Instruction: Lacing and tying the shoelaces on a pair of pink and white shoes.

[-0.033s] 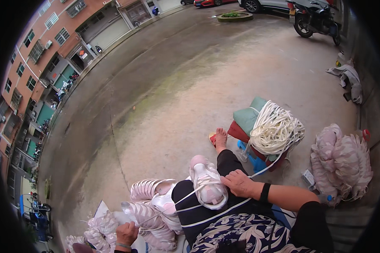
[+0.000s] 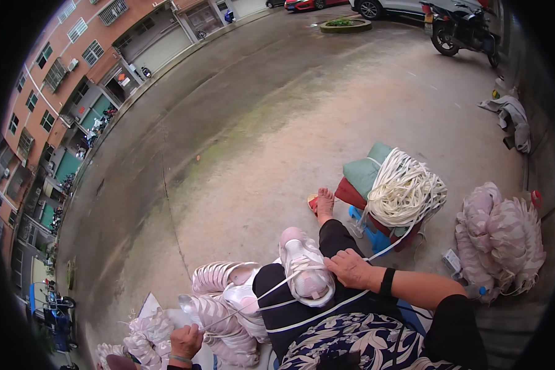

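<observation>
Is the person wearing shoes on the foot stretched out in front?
No, the outstretched foot is bare, its heel resting on a red sandal lying on the concrete ground.

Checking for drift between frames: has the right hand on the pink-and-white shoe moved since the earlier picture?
No. The right hand rests at the same spot on the shoe on the knee, unchanged relative to the coil of white laces beside it.
</observation>
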Demonstrator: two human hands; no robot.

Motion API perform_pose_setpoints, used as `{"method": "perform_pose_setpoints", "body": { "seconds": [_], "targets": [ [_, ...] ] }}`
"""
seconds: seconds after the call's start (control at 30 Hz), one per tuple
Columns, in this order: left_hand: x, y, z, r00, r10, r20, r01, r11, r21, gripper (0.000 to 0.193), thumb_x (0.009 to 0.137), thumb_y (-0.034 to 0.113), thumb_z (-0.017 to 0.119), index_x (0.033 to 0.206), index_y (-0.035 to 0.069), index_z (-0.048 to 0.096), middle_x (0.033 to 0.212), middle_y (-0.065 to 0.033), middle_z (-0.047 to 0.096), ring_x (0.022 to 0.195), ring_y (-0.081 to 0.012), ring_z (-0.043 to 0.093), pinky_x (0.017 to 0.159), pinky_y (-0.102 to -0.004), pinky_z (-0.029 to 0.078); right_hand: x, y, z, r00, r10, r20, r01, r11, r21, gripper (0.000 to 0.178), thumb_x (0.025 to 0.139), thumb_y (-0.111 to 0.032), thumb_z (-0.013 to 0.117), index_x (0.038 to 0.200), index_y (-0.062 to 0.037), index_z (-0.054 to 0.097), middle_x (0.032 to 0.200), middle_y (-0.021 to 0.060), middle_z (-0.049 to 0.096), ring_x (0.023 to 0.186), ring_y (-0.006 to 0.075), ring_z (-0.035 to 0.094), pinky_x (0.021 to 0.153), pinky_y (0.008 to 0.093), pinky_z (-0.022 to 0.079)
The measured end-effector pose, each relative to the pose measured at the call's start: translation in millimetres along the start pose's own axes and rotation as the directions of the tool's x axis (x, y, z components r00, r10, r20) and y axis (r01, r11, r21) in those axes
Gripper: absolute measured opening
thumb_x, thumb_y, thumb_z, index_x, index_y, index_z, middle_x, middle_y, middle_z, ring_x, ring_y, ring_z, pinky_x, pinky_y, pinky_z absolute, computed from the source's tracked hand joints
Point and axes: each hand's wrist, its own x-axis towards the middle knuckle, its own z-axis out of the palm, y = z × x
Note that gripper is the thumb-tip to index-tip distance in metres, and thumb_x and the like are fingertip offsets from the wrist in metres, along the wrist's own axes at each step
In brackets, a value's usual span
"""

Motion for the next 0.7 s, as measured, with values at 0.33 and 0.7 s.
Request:
{"method": "perform_pose_setpoints", "body": {
  "seconds": [0.33, 0.7],
  "targets": [
    [10, -8, -4, 0.996, -0.005, -0.094, 0.006, 1.000, 0.013, 0.013, 0.072, 0.010, 0.060, 0.080, 0.010, 0.049, 0.057, -0.0083, 0.046, 0.051, -0.0302, 0.051, 0.046, -0.0413, 0.039, -37, 22, -20, 1.000, 0.029, 0.002, -0.029, 0.992, 0.121, 0.014, 0.076, -0.011, 0.058, 0.085, -0.0101, 0.048, 0.067, 0.0053, 0.053, 0.060, 0.0248, 0.059, 0.048, 0.0358, 0.045],
    [-10, -41, -30, 0.999, 0.037, 0.002, -0.037, 0.991, 0.130, 0.010, 0.078, 0.012, 0.059, 0.076, 0.013, 0.049, 0.059, -0.0059, 0.046, 0.051, -0.0250, 0.053, 0.044, -0.0375, 0.041, -119, 75, -97, 0.999, -0.025, -0.048, 0.011, 0.960, -0.281, 0.009, 0.073, -0.011, 0.056, 0.075, -0.0127, 0.048, 0.057, 0.0012, 0.043, 0.048, 0.0183, 0.052, 0.040, 0.0327, 0.040]
  ]
}}
